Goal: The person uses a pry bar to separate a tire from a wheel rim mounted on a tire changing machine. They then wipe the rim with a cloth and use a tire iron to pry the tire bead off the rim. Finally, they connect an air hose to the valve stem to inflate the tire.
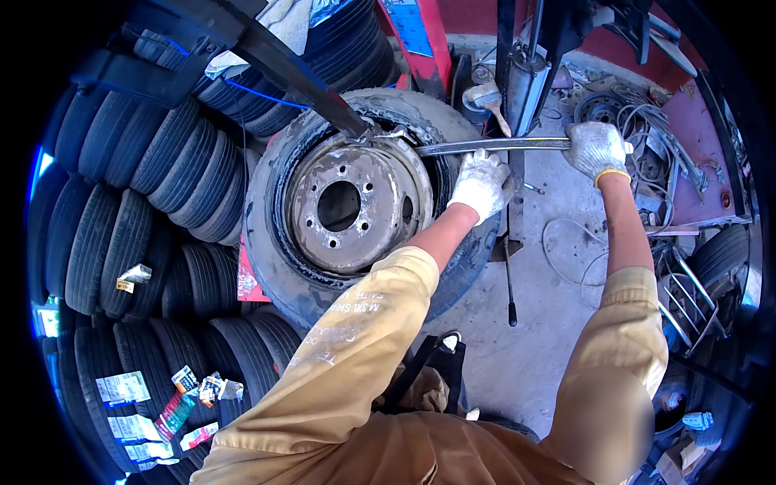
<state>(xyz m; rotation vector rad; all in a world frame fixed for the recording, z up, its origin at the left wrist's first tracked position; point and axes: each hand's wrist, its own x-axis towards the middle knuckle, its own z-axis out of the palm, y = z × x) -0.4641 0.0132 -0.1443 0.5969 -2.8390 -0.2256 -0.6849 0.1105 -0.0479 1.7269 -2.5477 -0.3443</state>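
Lettering (368, 313) on tan sleeve (323, 388), labels (123, 387) on tires (133, 346)

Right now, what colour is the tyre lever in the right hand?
The tyre lever is silver-grey with darker streaks lengthwise, clearest in the head view.

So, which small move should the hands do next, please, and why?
Probably, the right hand should ease the metal bar gently as a lever, with the left hand kept near its middle: the right hand grips toward the outer end, while the inner end reaches the rim inside the tire.
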